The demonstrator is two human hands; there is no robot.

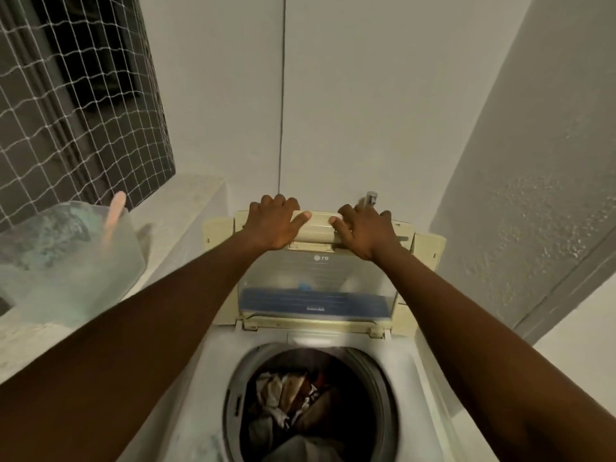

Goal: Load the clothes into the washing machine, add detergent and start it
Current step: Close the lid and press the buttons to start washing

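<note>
Both hands gripped the top edge of the raised lid of the washing machine. The left hand curled its fingers over the far side of that edge with the thumb laid flat along the front, and the right hand mirrored it just beside, the 2 thumbs nearly meeting at the middle. So neither hand was free: each was closed around the lid's edge.

Below the hands and nearer the person, the round drum stood open with the clothes already piled inside, crumpled light and dark pieces well down in the tub. Loading therefore looked done, or close to it. Whether detergent had gone in could not be told; no bottle or powder showed.

To the left of the left hand, well apart on a ledge, sat a clear plastic tub holding something dark.

The step in hand seemed to be working the folding lid. The next move likely called for an even 2-handed pull toward the person, lowering the lid over the drum without letting it drop.
</note>
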